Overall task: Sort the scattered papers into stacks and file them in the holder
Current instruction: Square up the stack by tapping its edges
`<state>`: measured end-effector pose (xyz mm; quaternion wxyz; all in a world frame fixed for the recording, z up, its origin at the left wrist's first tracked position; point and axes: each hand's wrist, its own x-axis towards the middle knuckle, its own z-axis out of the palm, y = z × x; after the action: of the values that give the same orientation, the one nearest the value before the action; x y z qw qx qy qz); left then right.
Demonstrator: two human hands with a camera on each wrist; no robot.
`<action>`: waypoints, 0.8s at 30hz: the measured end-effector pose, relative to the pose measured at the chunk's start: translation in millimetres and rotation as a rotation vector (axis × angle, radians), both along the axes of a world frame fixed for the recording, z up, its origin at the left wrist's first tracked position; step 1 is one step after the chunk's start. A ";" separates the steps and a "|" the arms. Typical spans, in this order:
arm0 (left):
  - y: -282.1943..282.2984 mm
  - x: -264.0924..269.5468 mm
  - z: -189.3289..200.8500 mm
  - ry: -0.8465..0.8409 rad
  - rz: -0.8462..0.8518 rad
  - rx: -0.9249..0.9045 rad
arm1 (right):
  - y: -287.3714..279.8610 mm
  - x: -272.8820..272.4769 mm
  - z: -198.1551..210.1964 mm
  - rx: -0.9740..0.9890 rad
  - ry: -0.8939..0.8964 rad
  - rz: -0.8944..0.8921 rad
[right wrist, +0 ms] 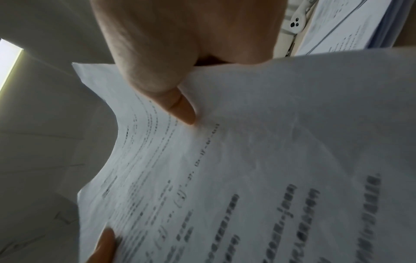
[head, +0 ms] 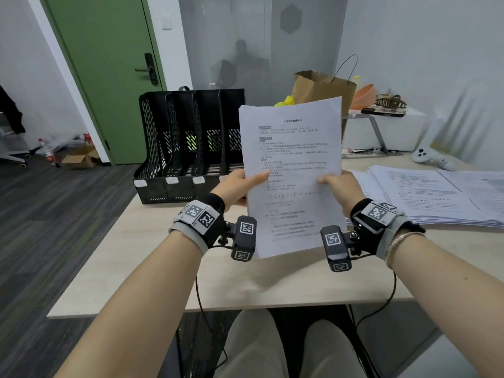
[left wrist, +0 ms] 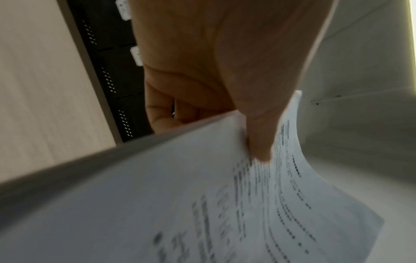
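Head view: printed sheets [head: 293,170] held upright above the surface [head: 163,268], pinched at both side edges.

Left hand [head: 238,186] pinching the left edge, thumb on the printed face; right hand [head: 339,186] pinching the right edge likewise. Thin, light and floppy, judging by the curl in both wrist views; best taken by the side edges near mid-height, as now, to stop sagging; easily creased. Whether one sheet or several, cannot tell. Black four-slot file holder [head: 191,143] just behind and to the left, small white labels on its front, unreadable. More papers [head: 436,195] spread on the surface at right. Print on the sheets dense, with a centred title, too small and blurred to read.
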<state>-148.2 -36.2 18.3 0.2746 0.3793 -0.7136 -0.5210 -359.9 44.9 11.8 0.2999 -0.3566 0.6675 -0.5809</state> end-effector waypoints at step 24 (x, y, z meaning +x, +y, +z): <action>-7.1 28.5 23.5 -0.188 0.126 -0.275 | -37.6 23.2 10.1 0.029 0.452 0.150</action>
<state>-119.7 -43.3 41.8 0.2881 0.4290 -0.7755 -0.3626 -336.7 7.3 21.9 0.1901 -0.5218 0.6977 -0.4526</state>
